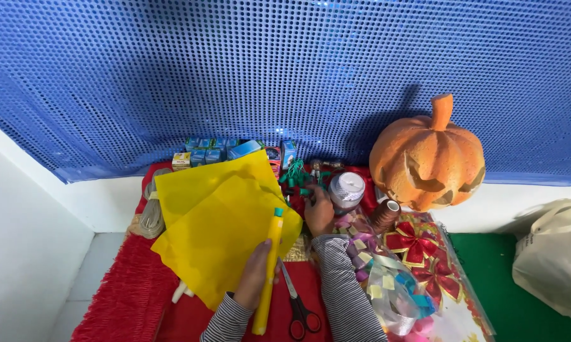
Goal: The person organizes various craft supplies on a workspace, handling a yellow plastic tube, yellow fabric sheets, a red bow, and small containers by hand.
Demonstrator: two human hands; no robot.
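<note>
A long yellow glue stick point(268, 272) with a green cap points up and away, clasped in the left hand point(254, 275). Yellow paper sheets point(219, 228) (two, overlapping) lie beneath and beyond it, left of the right hand point(319, 212).

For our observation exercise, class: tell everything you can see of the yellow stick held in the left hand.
The yellow stick is a long, slim tube, plastic by its look, with a small teal cap at its top end. It stands nearly upright, leaning slightly right. The left hand grips it around the middle. Its upper part lies over the yellow paper sheets; its lower end overlaps the red cloth, left of the scissors.
</note>
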